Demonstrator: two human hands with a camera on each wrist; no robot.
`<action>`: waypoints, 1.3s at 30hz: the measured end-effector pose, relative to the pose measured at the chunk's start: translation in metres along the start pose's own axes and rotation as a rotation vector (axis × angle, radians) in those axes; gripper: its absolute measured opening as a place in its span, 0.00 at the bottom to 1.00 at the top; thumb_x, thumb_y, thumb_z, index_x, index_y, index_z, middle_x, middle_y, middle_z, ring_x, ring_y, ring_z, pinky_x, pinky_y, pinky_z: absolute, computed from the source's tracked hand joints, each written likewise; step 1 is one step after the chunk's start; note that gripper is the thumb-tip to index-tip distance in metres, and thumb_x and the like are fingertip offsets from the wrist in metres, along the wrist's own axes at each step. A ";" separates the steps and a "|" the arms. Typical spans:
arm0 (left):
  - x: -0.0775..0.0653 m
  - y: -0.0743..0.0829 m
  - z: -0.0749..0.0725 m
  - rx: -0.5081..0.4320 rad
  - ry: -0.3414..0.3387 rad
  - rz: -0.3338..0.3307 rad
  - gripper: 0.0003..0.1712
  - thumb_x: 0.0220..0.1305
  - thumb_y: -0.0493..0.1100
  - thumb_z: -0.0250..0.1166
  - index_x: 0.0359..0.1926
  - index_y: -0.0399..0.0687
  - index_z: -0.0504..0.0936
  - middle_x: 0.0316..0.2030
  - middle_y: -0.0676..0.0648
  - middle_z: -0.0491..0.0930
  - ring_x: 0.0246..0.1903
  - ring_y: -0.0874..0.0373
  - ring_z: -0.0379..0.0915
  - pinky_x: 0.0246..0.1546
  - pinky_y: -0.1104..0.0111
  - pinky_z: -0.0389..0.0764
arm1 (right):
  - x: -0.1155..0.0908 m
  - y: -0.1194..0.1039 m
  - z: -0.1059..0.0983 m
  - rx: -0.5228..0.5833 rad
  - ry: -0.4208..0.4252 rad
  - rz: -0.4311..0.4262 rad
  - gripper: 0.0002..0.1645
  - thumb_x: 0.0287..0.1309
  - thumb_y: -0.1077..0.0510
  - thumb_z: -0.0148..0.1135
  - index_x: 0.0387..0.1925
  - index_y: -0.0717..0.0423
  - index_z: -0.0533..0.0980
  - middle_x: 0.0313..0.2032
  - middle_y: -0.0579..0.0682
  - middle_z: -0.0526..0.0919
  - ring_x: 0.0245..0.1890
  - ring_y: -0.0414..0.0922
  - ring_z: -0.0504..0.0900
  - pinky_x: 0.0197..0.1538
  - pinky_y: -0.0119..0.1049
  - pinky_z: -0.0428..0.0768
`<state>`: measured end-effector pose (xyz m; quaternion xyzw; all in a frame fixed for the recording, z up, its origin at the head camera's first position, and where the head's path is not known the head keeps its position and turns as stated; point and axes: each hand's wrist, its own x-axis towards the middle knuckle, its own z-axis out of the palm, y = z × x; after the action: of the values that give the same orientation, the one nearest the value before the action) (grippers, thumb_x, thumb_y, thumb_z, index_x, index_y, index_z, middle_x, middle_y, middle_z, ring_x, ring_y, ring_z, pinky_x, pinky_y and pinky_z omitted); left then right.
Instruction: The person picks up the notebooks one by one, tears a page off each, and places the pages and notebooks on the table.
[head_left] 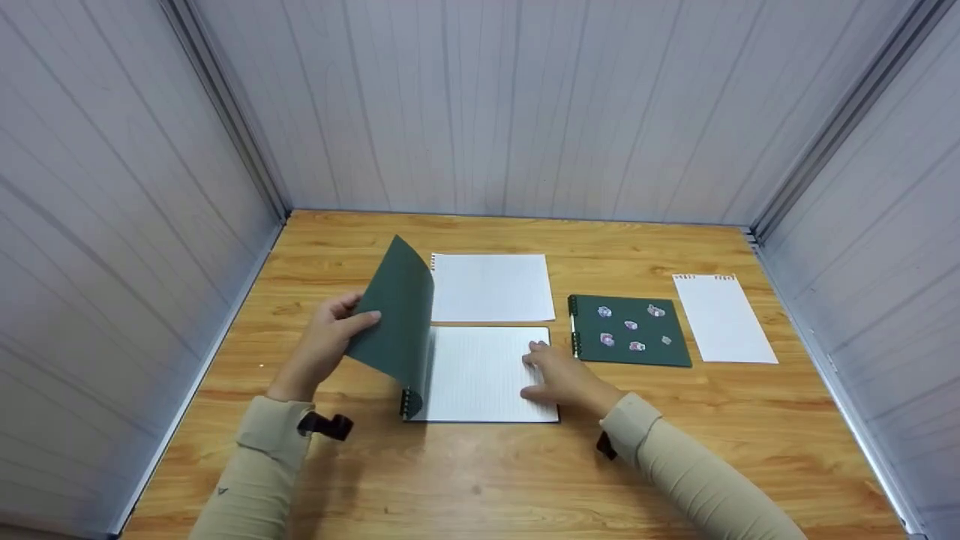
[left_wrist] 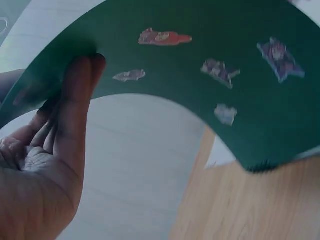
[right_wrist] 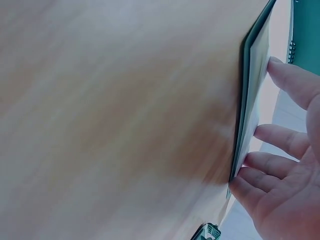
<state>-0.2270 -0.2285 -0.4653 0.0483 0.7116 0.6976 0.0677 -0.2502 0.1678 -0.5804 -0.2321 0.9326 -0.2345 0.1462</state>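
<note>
A spiral-bound notebook lies in the middle of the table, its lined page (head_left: 472,371) facing up. My left hand (head_left: 322,345) pinches the edge of its dark green cover (head_left: 397,315), which is raised and bent over toward the left. In the left wrist view, several small stickers (left_wrist: 220,72) show on the cover's outer face. My right hand (head_left: 566,381) rests with spread fingers on the right side of the page. The right wrist view shows its fingertips touching along the notebook's edge (right_wrist: 242,100).
Behind the notebook lies a loose white sheet (head_left: 491,289) with torn holes on its left edge. To the right is a second green spiral notebook (head_left: 645,352) with stickers, then another torn white sheet (head_left: 724,319). Pale panel walls (head_left: 480,112) enclose the wooden table (head_left: 480,487).
</note>
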 end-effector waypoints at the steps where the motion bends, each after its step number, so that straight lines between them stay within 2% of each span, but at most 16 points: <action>1: 0.001 -0.001 0.005 -0.006 -0.029 -0.003 0.21 0.77 0.34 0.61 0.64 0.23 0.78 0.42 0.52 0.87 0.40 0.61 0.86 0.45 0.68 0.89 | 0.000 -0.001 -0.001 0.002 -0.002 0.005 0.37 0.63 0.50 0.79 0.67 0.66 0.80 0.77 0.68 0.71 0.81 0.64 0.67 0.82 0.59 0.66; 5: 0.008 -0.005 0.024 -0.046 -0.145 -0.029 0.27 0.81 0.37 0.57 0.72 0.23 0.72 0.50 0.49 0.84 0.46 0.60 0.85 0.50 0.68 0.88 | 0.001 -0.007 -0.003 0.022 0.009 0.014 0.35 0.66 0.50 0.77 0.67 0.65 0.80 0.75 0.67 0.74 0.79 0.63 0.70 0.81 0.59 0.67; 8: 0.012 -0.010 0.040 -0.077 -0.219 -0.055 0.29 0.81 0.37 0.56 0.75 0.25 0.70 0.52 0.46 0.83 0.46 0.59 0.83 0.49 0.67 0.87 | 0.005 -0.015 -0.007 0.114 0.059 0.007 0.30 0.71 0.50 0.72 0.66 0.64 0.81 0.72 0.64 0.79 0.76 0.61 0.75 0.79 0.59 0.71; 10: 0.014 -0.014 0.053 -0.090 -0.260 -0.077 0.29 0.81 0.38 0.55 0.77 0.27 0.69 0.55 0.45 0.81 0.48 0.58 0.82 0.50 0.66 0.87 | 0.008 -0.023 -0.013 0.243 0.109 0.001 0.27 0.75 0.51 0.68 0.65 0.65 0.81 0.67 0.63 0.83 0.70 0.60 0.80 0.75 0.57 0.77; 14: 0.020 -0.020 0.087 -0.063 -0.292 -0.097 0.30 0.79 0.37 0.56 0.76 0.29 0.71 0.59 0.38 0.79 0.50 0.55 0.79 0.53 0.62 0.84 | 0.016 -0.038 -0.034 0.642 0.182 0.028 0.23 0.81 0.52 0.60 0.61 0.68 0.81 0.56 0.67 0.88 0.52 0.56 0.92 0.57 0.47 0.90; 17: 0.024 -0.023 0.117 0.069 -0.273 -0.092 0.30 0.76 0.38 0.59 0.75 0.32 0.74 0.64 0.35 0.79 0.53 0.53 0.76 0.56 0.61 0.80 | 0.020 -0.044 -0.050 0.871 0.203 0.090 0.28 0.84 0.47 0.55 0.59 0.70 0.81 0.49 0.69 0.90 0.39 0.51 0.94 0.44 0.39 0.93; 19: 0.026 -0.026 0.136 0.184 -0.265 -0.083 0.31 0.74 0.38 0.60 0.75 0.33 0.74 0.68 0.34 0.78 0.57 0.50 0.76 0.60 0.58 0.80 | 0.022 -0.045 -0.058 0.924 0.212 0.145 0.34 0.83 0.41 0.54 0.58 0.71 0.81 0.45 0.66 0.91 0.34 0.46 0.93 0.38 0.36 0.92; 21: 0.026 -0.029 0.153 0.308 -0.271 -0.073 0.32 0.74 0.39 0.60 0.76 0.33 0.74 0.72 0.34 0.76 0.64 0.47 0.75 0.67 0.54 0.79 | 0.022 -0.044 -0.064 0.907 0.220 0.198 0.36 0.81 0.39 0.56 0.56 0.71 0.82 0.42 0.63 0.93 0.31 0.44 0.92 0.35 0.35 0.91; 24: 0.024 -0.036 0.174 0.438 -0.308 -0.055 0.34 0.75 0.40 0.58 0.78 0.31 0.70 0.77 0.33 0.71 0.74 0.44 0.71 0.76 0.47 0.73 | 0.022 -0.039 -0.068 0.847 0.224 0.270 0.31 0.78 0.44 0.62 0.52 0.72 0.84 0.35 0.58 0.93 0.28 0.43 0.91 0.33 0.34 0.90; 26: 0.021 -0.040 0.184 0.499 -0.329 -0.053 0.35 0.76 0.43 0.59 0.79 0.32 0.69 0.78 0.34 0.70 0.77 0.44 0.68 0.78 0.46 0.71 | 0.021 -0.033 -0.068 0.817 0.224 0.312 0.24 0.76 0.51 0.66 0.50 0.72 0.85 0.31 0.55 0.92 0.26 0.41 0.90 0.32 0.33 0.89; 29: 0.017 -0.047 0.193 0.559 -0.355 -0.047 0.37 0.79 0.52 0.61 0.79 0.35 0.69 0.77 0.35 0.71 0.78 0.44 0.68 0.78 0.47 0.72 | 0.021 -0.023 -0.066 0.795 0.233 0.359 0.16 0.72 0.59 0.68 0.46 0.72 0.86 0.28 0.55 0.90 0.23 0.40 0.87 0.30 0.32 0.89; 34: 0.014 -0.056 0.193 0.640 -0.371 -0.004 0.43 0.78 0.63 0.63 0.77 0.34 0.72 0.74 0.35 0.76 0.74 0.43 0.73 0.75 0.47 0.75 | 0.019 -0.008 -0.058 0.706 0.268 0.405 0.09 0.69 0.62 0.68 0.34 0.62 0.88 0.27 0.51 0.86 0.23 0.42 0.84 0.31 0.33 0.89; 39: 0.018 -0.072 0.175 0.753 -0.321 0.034 0.40 0.75 0.59 0.68 0.74 0.33 0.76 0.71 0.33 0.78 0.71 0.40 0.76 0.73 0.45 0.77 | 0.018 0.006 -0.040 0.594 0.283 0.436 0.14 0.68 0.63 0.68 0.23 0.54 0.83 0.22 0.45 0.81 0.23 0.41 0.83 0.30 0.34 0.87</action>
<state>-0.2145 -0.0543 -0.5410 0.1896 0.8968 0.3728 0.1441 -0.2831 0.1786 -0.5524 0.0586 0.8625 -0.4872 0.1235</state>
